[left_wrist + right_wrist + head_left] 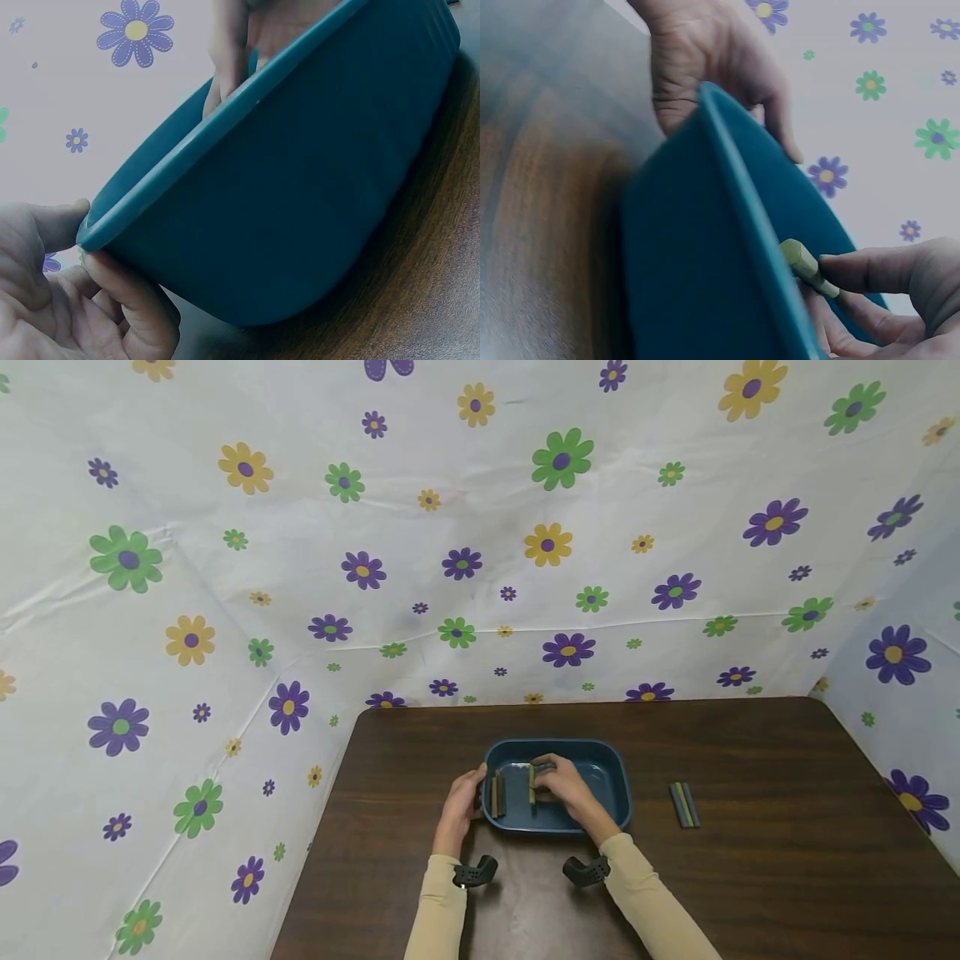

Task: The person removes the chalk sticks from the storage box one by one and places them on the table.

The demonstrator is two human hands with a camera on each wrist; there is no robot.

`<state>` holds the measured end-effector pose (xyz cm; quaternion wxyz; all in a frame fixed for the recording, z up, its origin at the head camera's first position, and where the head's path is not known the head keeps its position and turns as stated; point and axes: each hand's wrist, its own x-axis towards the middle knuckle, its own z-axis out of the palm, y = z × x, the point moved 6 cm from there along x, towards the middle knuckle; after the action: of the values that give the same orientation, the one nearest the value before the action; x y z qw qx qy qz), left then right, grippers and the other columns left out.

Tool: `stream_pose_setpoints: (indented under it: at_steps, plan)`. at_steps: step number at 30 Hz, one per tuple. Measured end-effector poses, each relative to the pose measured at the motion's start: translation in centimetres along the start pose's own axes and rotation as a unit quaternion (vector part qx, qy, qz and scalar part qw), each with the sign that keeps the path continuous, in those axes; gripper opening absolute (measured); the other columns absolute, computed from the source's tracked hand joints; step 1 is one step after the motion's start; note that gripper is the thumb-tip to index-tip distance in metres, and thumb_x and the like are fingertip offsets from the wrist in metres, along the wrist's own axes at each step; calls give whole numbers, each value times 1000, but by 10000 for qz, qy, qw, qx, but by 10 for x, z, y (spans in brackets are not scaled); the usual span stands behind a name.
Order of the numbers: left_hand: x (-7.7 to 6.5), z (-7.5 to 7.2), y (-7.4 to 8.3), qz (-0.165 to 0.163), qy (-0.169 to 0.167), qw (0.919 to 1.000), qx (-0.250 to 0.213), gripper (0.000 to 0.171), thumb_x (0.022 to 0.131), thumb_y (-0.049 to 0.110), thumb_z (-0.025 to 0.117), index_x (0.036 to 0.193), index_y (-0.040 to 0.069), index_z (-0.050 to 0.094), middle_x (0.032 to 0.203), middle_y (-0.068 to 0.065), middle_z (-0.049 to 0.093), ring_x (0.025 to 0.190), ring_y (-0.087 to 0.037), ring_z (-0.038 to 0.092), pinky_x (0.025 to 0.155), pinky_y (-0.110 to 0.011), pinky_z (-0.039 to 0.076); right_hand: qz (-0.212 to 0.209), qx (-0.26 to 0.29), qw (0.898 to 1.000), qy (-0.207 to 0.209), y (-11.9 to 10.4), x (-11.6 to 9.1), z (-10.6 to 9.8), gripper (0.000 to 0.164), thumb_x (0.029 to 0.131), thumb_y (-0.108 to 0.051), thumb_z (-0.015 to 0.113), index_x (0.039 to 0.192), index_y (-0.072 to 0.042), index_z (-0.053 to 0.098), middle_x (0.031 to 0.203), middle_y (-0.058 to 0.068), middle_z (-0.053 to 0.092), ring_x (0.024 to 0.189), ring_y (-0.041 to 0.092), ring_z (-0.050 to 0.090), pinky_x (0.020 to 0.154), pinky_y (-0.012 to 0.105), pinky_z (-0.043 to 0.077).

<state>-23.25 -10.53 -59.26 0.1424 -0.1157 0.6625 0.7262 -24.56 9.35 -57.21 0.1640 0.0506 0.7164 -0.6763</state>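
A blue plastic tub (617, 777) stands on the table. At its left end my left hand (460, 802) grips the rim, thumb on top and fingers curled beneath, as the left wrist view shows. Inside the tub, my right hand (567, 789) pinches a yellow-green stick (802, 259) between thumb and fingers. Brown sticks (495, 795) lie side by side near the tub's left wall. Part of a dark stick shows by the right fingertips in the head view; whether they touch it I cannot tell.
Right of the tub, a small group of blue-grey and yellow-green sticks (684, 805) lies on the dark wood table (780, 860). White cloth with flowers (480, 485) hangs behind the table and at its sides. Each wrist wears a black camera mount (476, 871).
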Motion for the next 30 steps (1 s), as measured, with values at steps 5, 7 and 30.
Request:
stream_pose_setpoints:
  at_steps: [5, 7, 30]
  plan:
    - [0, 1, 1, -10, 22, 10000, 19, 42, 110, 36, 52, 119, -5, 58, 77, 0, 54, 67, -12, 54, 60, -28, 48, 77, 436, 9990, -29, -4, -5, -16, 48, 90, 6, 66, 136, 10, 54, 119, 31, 63, 97, 30, 68, 82, 47, 59]
    - [-1, 1, 1, -5, 27, 10000, 15, 41, 110, 36, 53, 117, -4, 58, 77, 0, 54, 66, -12, 53, 59, -27, 48, 50, 537, 9985, -82, -6, -8, -23, 50, 91, 6, 65, 139, 11, 51, 122, 33, 61, 100, 32, 68, 82, 47, 59]
    - [0, 0, -1, 28, 38, 10000, 40, 45, 109, 38, 54, 119, -6, 58, 84, -3, 57, 71, -14, 56, 64, -30, 49, -345, 1052, 9937, -197, -23, -42, -101, 58, 101, -2, 65, 151, 8, 38, 113, 6, 70, 97, 14, 71, 81, 32, 58]
